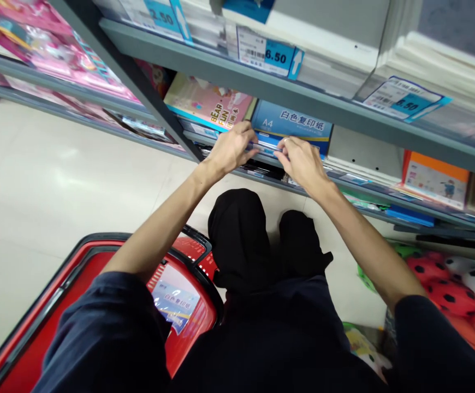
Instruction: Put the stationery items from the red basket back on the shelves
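Note:
Both hands are at the front edge of a low shelf, on either side of a narrow blue-and-white label strip (267,146). My left hand (234,146) is closed, its thumb and fingers pinching the strip's left part. From the right, my right hand (301,161) pinches the strip too, with a ring on one finger. Directly behind lies a blue pack of A4 copy paper (292,121), flat on the shelf. A pink drawing book (217,103) marked "BEAR FUN" lies left of it. Whether the fingertips also touch the paper pack is hidden.
A red shopping basket (94,245) with another copy paper pack (176,299) inside stands at the lower left. Overhead runs a grey shelf edge (221,68) with price tags. Grey-white pads (364,153) lie to the right. Red toy balls (442,289) sit at the lower right.

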`<state>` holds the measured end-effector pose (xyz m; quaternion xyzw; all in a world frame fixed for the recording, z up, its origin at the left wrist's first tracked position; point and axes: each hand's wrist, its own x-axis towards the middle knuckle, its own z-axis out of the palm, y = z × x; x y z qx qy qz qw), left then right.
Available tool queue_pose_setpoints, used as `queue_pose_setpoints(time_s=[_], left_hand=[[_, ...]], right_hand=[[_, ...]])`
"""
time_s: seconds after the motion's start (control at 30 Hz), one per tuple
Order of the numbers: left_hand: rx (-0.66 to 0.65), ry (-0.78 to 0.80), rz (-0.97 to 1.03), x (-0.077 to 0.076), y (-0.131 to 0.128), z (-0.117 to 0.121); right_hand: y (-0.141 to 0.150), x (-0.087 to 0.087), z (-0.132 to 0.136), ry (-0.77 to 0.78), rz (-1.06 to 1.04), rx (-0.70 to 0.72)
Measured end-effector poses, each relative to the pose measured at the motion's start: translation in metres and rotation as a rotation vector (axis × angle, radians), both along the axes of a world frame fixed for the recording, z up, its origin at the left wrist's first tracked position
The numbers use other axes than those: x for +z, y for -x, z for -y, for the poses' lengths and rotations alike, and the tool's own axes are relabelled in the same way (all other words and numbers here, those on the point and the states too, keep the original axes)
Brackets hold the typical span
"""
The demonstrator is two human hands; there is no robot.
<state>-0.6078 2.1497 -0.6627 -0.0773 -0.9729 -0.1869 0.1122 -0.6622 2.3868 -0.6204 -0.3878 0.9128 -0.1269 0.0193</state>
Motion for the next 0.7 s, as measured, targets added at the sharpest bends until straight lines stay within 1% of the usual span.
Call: queue_pose_setpoints(time_s=[0.1, 0.2, 0.27, 0.37, 0.43, 0.6, 0.7], left_hand=[[-0.085, -0.045, -0.076, 0.0, 0.005, 0.007], [-0.128, -0.051, -0.062, -0.003, 0.014, 0.013], [-0.123, -0.041, -0.045, -0.006, 0.02, 0.014], [-0.101, -0.044, -0.045, -0.008, 0.023, 0.014], [-0.09, -0.049, -0.045, -0.006, 0.023, 0.013], [-0.114, 0.015, -0.006, 0.005, 0.024, 0.012], [-0.143, 0.065, 0.025, 0.01, 0.026, 0.012]], right_hand=[[0.007, 0.0, -0.022, 0.118, -0.077, -0.007], [0.015, -0.005, -0.043, 0.113, -0.114, -0.018], [0.02, -0.01, -0.051, 0.102, -0.098, -0.013], [0.023, -0.015, -0.054, 0.121, -0.07, 0.021], [0.023, -0.016, -0.053, 0.12, -0.051, 0.031], [0.023, -0.006, -0.05, 0.027, -0.008, -0.003], [0.022, -0.001, -0.049, 0.008, -0.002, 0.005]])
